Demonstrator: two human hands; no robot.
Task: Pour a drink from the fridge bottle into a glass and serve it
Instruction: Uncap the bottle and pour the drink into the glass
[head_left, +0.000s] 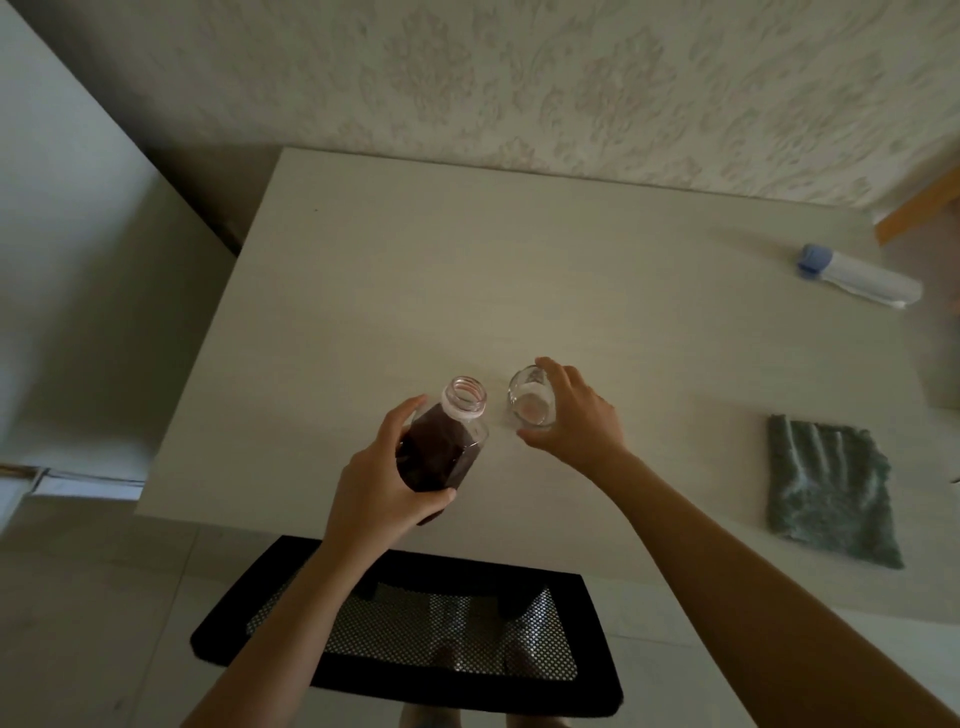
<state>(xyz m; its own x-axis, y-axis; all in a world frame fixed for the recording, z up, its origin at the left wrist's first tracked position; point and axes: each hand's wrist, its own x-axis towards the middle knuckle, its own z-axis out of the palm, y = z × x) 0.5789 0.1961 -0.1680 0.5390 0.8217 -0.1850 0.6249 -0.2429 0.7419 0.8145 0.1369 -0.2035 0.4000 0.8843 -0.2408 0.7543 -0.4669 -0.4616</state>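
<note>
Bottle (441, 449), uncapped and about full of dark drink, tilts with its mouth toward the glass (531, 404) in the head view. Left hand (379, 478) wraps its fingers and thumb round the bottle's lower body; that grip is closed on it. Right hand (574, 415) curls round the glass from the right, steadying it upright on the tabletop (519, 260), so this grip too is closed on its thing.

Judging by this, the fetching and uncapping are done. The glass looks empty or nearly so, though its bottom is too dim to be sure. Pouring looks about to start; filling and serving are left.

Bottle mouth and glass rim sit just beside each other, near the tabletop's front edge, with a mesh chair (415, 629) below that edge. Behind and to the left the tabletop is bare, giving room. A cloth (826, 488) lies well apart to the right, and a blue-capped container (857, 275) lies farther back right.
</note>
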